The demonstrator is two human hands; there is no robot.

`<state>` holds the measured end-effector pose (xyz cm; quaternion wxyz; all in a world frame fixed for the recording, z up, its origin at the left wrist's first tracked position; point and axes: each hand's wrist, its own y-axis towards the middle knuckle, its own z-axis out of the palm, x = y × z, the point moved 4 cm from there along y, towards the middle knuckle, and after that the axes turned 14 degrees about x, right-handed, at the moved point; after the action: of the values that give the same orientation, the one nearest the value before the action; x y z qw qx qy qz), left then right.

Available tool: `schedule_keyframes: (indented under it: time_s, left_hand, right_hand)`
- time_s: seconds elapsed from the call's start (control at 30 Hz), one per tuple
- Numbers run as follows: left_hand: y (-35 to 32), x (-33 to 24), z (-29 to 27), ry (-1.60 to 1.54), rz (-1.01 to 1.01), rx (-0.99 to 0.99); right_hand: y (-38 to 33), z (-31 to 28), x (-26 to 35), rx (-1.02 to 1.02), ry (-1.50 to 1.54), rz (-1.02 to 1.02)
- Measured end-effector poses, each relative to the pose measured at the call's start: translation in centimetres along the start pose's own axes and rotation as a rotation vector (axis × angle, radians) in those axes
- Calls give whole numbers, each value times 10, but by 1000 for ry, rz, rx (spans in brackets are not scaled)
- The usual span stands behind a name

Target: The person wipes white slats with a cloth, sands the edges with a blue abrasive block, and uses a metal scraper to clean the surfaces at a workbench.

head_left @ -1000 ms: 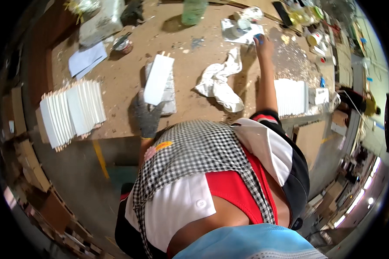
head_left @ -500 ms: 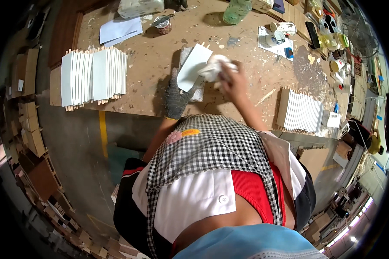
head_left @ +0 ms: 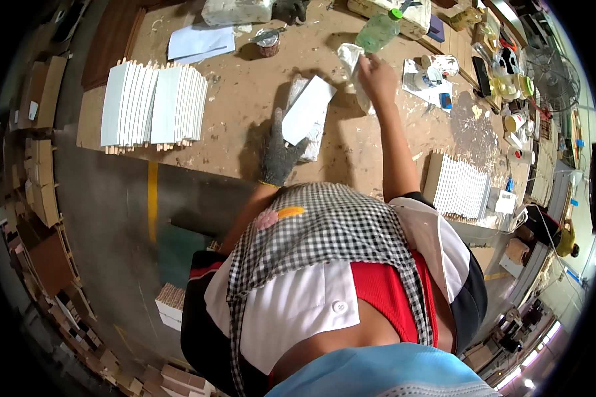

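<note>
Gripping a panel [head_left: 310, 110] by its near end, the gloved left hand [head_left: 280, 151] holds it over a pale block [head_left: 316, 140], apparently resting, on a workbench [head_left: 235, 99]. Its long axis slants away rightward, toward the bare right hand [head_left: 377, 78], farther off and clutching white cloth [head_left: 348, 58]. The panel looks white, flat and rectangular.

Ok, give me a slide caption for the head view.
Gloved left hand holds a white panel while the bare right hand grasps a white cloth near a green bottle.
</note>
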<state>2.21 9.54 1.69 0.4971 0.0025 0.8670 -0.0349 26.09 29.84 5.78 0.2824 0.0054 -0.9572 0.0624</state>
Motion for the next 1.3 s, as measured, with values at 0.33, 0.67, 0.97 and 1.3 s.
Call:
schedule_keyframes:
  time_s: [0.33, 0.67, 0.97, 1.3]
  left_hand:
    - [1, 2, 5, -1766, -554, 226]
    - [-2, 10, 8, -1484, -436, 195]
    - [-5, 10, -3, -1371, -360, 172]
    - [-13, 16, -11, -1118, -298, 144]
  right_hand:
    - [-44, -20, -70, -34, 763, 53]
    - [-107, 98, 68, 365, -226, -716]
    - [-14, 49, 28, 289, 330, -158]
    - [-174, 73, 96, 784, 64, -1215]
